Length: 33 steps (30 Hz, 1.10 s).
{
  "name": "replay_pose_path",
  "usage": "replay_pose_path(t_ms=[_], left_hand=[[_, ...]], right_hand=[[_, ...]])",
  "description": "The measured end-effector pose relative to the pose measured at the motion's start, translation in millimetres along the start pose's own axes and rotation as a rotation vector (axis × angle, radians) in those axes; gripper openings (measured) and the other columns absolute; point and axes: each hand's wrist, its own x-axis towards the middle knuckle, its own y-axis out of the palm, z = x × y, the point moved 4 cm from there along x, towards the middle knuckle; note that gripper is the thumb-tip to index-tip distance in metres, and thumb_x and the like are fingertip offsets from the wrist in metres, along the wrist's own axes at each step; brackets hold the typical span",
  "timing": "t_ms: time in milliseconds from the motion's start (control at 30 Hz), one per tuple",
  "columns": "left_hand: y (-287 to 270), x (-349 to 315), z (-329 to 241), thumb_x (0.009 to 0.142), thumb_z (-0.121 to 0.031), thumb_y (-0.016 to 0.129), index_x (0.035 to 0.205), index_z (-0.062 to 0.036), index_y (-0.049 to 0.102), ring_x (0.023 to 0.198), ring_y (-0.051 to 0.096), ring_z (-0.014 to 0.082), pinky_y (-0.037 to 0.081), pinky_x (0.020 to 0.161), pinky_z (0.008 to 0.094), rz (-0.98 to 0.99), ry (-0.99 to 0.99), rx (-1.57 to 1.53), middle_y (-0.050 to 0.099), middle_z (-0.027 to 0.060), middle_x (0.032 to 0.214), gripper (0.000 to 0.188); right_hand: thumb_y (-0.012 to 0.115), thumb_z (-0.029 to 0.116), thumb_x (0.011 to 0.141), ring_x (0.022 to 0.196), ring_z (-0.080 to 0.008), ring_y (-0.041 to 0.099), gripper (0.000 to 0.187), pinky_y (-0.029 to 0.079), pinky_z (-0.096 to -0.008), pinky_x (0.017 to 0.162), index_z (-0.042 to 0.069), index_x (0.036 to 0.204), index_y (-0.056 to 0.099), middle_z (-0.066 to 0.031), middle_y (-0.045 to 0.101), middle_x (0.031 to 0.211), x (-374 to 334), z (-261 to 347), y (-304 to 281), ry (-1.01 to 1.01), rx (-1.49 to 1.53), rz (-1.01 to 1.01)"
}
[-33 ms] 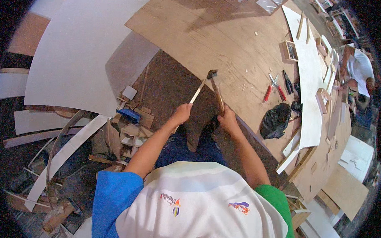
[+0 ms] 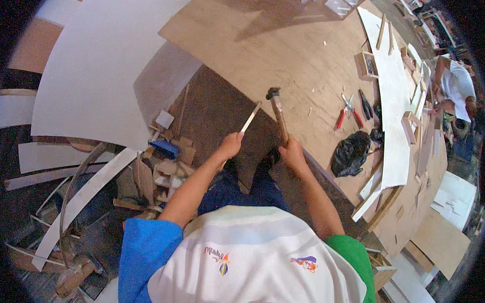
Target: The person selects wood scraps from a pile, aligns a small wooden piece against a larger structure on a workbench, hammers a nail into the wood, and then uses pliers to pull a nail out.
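My left hand (image 2: 231, 144) is closed round a narrow pale wooden strip (image 2: 249, 119), whose far end reaches the corner of the plywood tabletop (image 2: 215, 22). In my right hand (image 2: 292, 151) is a hammer (image 2: 278, 111), gripped by its wooden handle. The dark hammer head lies a little beyond and to the right of the strip's tip, apart from it. To the right of the hammer, red-handled pliers (image 2: 350, 112) lie on the tabletop beside a black-handled tool (image 2: 366, 104). A crumpled black plastic bag (image 2: 351, 153) sits nearer to me.
A large white panel (image 2: 90, 66) stands at the left, above wood scraps and a blue object (image 2: 164, 147). Small wooden boxes (image 2: 369, 66) and a long white board (image 2: 392, 103) lie along the right. Another person (image 2: 456, 89) works at the far right.
The hammer head has shifted slightly right and away from the strip's tip. The strip's far end has dipped a little toward me. Both hands stay in nearly the same place.
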Motion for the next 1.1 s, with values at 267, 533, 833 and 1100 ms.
replay_pose_path(t_ms=[267,533,833,1100], left_hand=[[-21.0,-13.9,-14.7,0.097,-0.042,0.036,0.078,-0.0043,0.052,0.046,0.052,0.0242,0.043,0.043,0.0382,0.196,-0.293,-0.249,0.053,0.0090,0.060,0.045],[-32.5,-41.3,-46.2,0.095,-0.054,0.030,0.080,-0.0145,0.041,0.030,0.026,0.0046,0.021,0.025,0.0199,0.663,-0.361,-1.229,0.027,-0.0055,0.047,0.044],[-26.6,-65.3,-52.0,0.095,-0.054,0.028,0.077,-0.0161,0.039,0.027,0.027,0.0051,0.022,0.023,0.0196,0.920,-0.258,-1.538,0.028,-0.0049,0.045,0.044],[-26.8,-62.1,-43.7,0.095,-0.053,0.032,0.080,-0.0142,0.042,0.032,0.027,0.0051,0.022,0.028,0.0201,0.644,-0.241,-1.253,0.028,-0.0056,0.047,0.043]], right_hand=[[0.057,0.004,0.074,0.046,-0.0160,0.052,0.017,0.041,-0.0317,0.041,-0.001,0.090,0.050,-0.0057,0.051,0.062,0.0,-7.4,-2.9,-0.031,0.178,-0.072],[0.057,0.001,0.078,0.040,-0.0128,0.048,0.018,0.039,-0.0278,0.035,-0.001,0.091,0.045,-0.0031,0.048,0.059,1.6,17.7,-63.5,0.096,0.617,-0.090],[0.062,0.004,0.076,0.046,-0.0139,0.052,0.019,0.044,-0.0300,0.041,0.002,0.091,0.051,-0.0041,0.053,0.063,-3.6,12.2,-43.5,0.091,0.575,0.000],[0.063,0.003,0.077,0.044,-0.0159,0.054,0.019,0.043,-0.0324,0.038,0.001,0.092,0.052,-0.0067,0.055,0.061,-4.6,13.9,-33.3,0.103,0.473,0.038]])
